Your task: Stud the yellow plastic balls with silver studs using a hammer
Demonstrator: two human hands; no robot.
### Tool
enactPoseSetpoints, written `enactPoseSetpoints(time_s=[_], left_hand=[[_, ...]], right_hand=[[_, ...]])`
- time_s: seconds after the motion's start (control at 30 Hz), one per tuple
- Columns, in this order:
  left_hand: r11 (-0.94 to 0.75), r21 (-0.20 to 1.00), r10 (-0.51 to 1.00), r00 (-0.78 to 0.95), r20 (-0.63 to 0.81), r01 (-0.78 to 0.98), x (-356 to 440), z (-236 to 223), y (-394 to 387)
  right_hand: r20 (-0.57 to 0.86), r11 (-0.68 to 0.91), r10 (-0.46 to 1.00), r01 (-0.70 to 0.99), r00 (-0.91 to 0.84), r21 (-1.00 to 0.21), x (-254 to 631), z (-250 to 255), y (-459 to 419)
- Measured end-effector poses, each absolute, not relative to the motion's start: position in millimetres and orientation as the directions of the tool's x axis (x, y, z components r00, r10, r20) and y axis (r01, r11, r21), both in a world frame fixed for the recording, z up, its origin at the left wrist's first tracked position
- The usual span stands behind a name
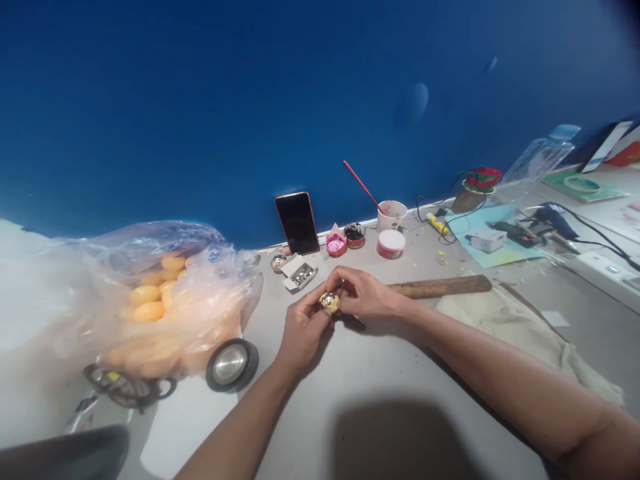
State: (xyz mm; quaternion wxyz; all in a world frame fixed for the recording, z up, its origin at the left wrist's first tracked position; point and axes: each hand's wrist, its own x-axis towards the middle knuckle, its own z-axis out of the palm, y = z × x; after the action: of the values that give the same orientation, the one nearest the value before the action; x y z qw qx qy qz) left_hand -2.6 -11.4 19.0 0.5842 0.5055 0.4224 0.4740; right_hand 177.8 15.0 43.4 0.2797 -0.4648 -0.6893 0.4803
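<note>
A small round gold-coloured piece with shiny silver parts (329, 302) is held up between both hands over the grey table; its kind is too small to tell. My left hand (303, 328) pinches it from the left with thumb and fingers. From the right, the fingers of my right hand (364, 293) close on the same piece. Behind my right wrist lies a wooden handle (443, 287), its left end hidden. Just beyond the hands sits a small open box (300, 273) of tiny shiny metal bits, beside a shiny round piece (279, 263).
A phone (299, 223) leans on the blue wall. Pink tub (336, 244), black-filled tub (355, 235), lidded tub (391, 244) and cup with red stick (392, 215) stand right of it. Left lies a plastic bag of yellow-orange oval pieces (150, 311); cloth (520, 333) lies right.
</note>
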Motion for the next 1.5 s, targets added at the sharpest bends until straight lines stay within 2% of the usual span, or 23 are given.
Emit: enactPoseSetpoints(time_s=[0.2,0.37,0.6,0.77,0.87,1.03,1.17,1.33,1.43,1.5], left_hand=[[0.061,0.991,0.98,0.198,-0.036,-0.117,-3,19,-13],[0.104,0.974,0.97,0.238,-0.054,-0.203,-3,12,-11],[0.074,0.981,0.967,0.254,-0.026,-0.182,-5,11,-9],[0.088,0.974,0.962,0.272,-0.029,-0.207,-3,16,-10],[0.114,0.963,0.962,0.268,-0.045,-0.246,-3,14,-9],[0.16,0.944,0.963,0.257,-0.085,-0.288,-4,10,-7],[0.171,0.93,0.966,0.242,-0.093,-0.325,-4,10,-7],[0.233,0.894,0.952,0.279,-0.128,-0.384,-2,15,-7],[0.257,0.886,0.943,0.299,-0.143,-0.386,-2,18,-8],[0.265,0.886,0.938,0.315,-0.146,-0.38,-2,20,-8]], right_hand=[[-0.079,0.067,0.933,0.386,-0.352,-0.92,175,46,12],[-0.092,0.043,0.879,0.27,-0.468,-0.962,178,43,14],[-0.038,0.127,0.912,0.37,-0.408,-0.92,178,40,17],[-0.035,0.144,0.888,0.348,-0.459,-0.926,181,39,19],[0.024,0.232,0.885,0.397,-0.465,-0.888,182,34,19],[0.231,0.448,0.854,0.435,-0.466,-0.781,180,26,18],[0.253,0.497,0.81,0.39,-0.529,-0.775,181,26,20],[0.188,0.428,0.814,0.347,-0.55,-0.834,185,29,24],[0.071,0.281,0.817,0.287,-0.572,-0.916,187,30,26],[-0.007,0.138,0.781,0.183,-0.625,-0.973,188,30,26]])
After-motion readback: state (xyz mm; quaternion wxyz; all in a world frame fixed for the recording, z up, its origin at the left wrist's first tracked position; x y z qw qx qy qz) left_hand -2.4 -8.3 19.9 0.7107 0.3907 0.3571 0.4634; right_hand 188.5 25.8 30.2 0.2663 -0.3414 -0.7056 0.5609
